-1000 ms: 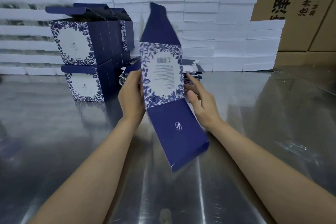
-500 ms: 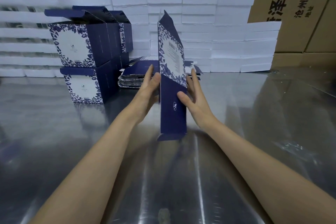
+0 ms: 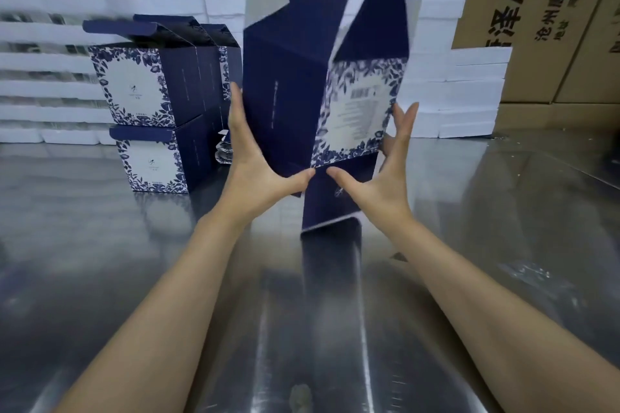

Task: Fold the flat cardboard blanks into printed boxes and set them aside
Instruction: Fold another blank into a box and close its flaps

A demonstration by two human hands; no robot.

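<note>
Head view: between the two hands stands a half-opened navy cardboard box with a blue floral printed panel (image 3: 322, 111), upright, its top flaps raised and its bottom flap hanging toward the shiny metal tabletop (image 3: 134, 278). The left hand (image 3: 258, 178) presses its plain navy side with straight fingers; the right hand (image 3: 385, 184) presses the opposite edge, fingers spread. Left of the left hand, folded floral printed boxes (image 3: 147, 117) sit stacked. Beyond both hands rise white foam slabs (image 3: 453, 90).
</note>
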